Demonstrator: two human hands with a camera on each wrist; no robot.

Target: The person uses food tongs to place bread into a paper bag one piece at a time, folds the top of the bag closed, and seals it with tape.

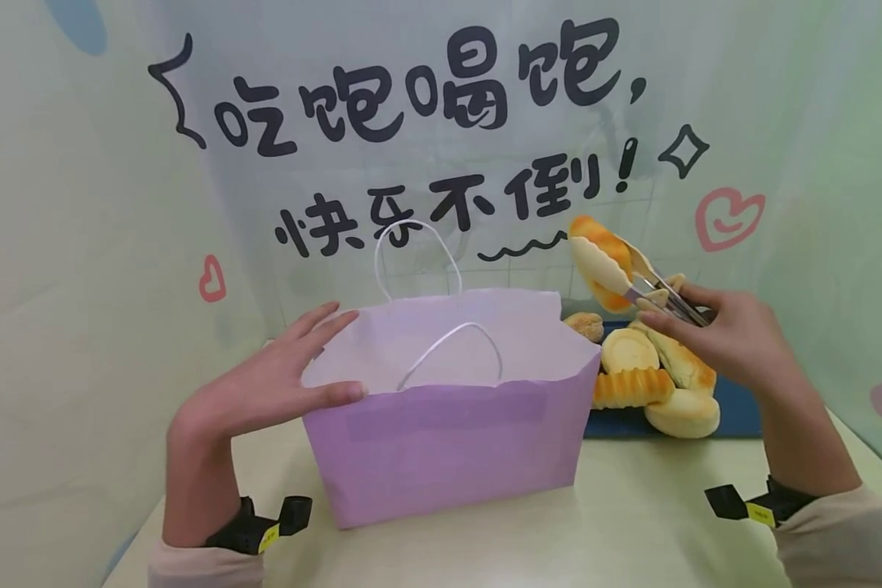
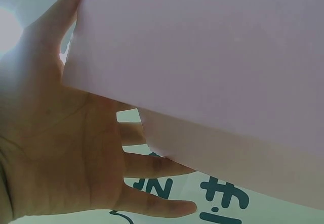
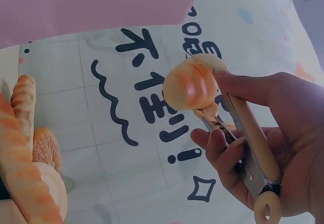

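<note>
An open purple paper bag (image 1: pixel 448 433) with white cord handles stands on the pale table. My left hand (image 1: pixel 279 380) holds its left rim, thumb along the front edge and straight fingers against the side; the left wrist view shows the palm (image 2: pixel 55 148) against the bag wall (image 2: pixel 212 72). My right hand (image 1: pixel 728 335) grips metal tongs (image 1: pixel 657 290) up and to the right of the bag. The tongs clamp a golden bread roll (image 1: pixel 595 257), seen close in the right wrist view as a round roll (image 3: pixel 192 85) between the tong blades (image 3: pixel 248 143).
A dark blue tray (image 1: pixel 738 412) right of the bag carries several breads: a ridged loaf (image 1: pixel 632 388), round buns (image 1: pixel 683 412), and more. A printed backdrop with black characters encloses the table on three sides. Black straps sit on both wrists.
</note>
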